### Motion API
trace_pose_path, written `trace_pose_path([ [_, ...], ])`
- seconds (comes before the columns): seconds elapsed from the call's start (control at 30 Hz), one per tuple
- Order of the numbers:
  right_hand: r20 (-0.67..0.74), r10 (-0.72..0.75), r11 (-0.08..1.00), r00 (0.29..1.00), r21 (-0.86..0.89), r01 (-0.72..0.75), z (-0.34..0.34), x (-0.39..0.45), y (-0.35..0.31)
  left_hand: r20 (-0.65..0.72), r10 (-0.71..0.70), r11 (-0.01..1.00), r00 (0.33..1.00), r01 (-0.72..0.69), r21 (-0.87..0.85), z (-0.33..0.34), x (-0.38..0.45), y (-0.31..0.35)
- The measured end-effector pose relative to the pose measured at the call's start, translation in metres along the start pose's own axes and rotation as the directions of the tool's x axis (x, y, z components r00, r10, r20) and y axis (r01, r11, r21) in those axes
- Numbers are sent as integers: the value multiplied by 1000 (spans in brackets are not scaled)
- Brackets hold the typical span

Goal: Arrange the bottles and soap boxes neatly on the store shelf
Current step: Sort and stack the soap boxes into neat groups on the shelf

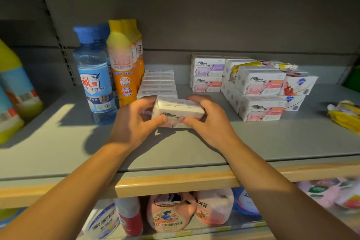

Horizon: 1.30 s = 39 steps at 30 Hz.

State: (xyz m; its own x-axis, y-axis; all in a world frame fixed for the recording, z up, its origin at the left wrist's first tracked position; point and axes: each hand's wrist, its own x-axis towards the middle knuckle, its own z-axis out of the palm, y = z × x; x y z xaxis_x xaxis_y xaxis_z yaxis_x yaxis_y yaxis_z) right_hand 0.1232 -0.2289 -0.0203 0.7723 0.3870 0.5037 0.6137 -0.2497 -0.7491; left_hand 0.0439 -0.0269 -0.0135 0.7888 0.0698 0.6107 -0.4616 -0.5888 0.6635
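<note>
White soap box (178, 112) pinched between left hand (134, 122), right hand (209, 121), above shelf (78, 142).

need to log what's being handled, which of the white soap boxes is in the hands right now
The soap box at front centre, gripped by the left hand and right hand. The other boxes sit in the row behind it or in stacks to the right.

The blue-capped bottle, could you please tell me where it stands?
In the head view, the blue-capped bottle stands upright at the shelf's left, beside the orange bottle.
</note>
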Motion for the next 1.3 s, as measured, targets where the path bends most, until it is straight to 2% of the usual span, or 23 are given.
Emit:
trace_pose_path([
  [0.17,-87,18,999,996,-47,-22,-3,3,-1,-38,-98,995,995,98,8,1,3,-1],
  [0.3,-246,66,998,967,15,-64,-10,6,-3,-80,-200,958,977,212,195,0,1,-8],
  [0.43,-318,36,999,947,8,-36,-11,20,-8,93,-274,896,957,219,387,-5,1,-11],
  [0.57,-254,-36,992,967,-128,3,-2,55,-13,216,-313,803,925,136,580,-15,-4,-9],
  [0.63,-181,-59,965,982,-262,10,7,76,-15,235,-326,779,916,119,616,-19,-8,-8],
  [0.7,-136,-68,946,988,-324,20,19,95,-16,229,-312,774,922,107,624,-19,-11,-8],
  [0.87,-94,-56,927,994,-374,17,42,137,-9,211,-265,788,941,85,610,-18,-11,-11],
  [1.0,-117,-14,911,993,-410,-36,53,163,-1,197,-231,799,953,70,597,-16,-10,-17],
  [1.3,-121,-31,888,992,-459,-29,71,192,8,185,-205,797,961,54,602,-14,-9,-23],
])
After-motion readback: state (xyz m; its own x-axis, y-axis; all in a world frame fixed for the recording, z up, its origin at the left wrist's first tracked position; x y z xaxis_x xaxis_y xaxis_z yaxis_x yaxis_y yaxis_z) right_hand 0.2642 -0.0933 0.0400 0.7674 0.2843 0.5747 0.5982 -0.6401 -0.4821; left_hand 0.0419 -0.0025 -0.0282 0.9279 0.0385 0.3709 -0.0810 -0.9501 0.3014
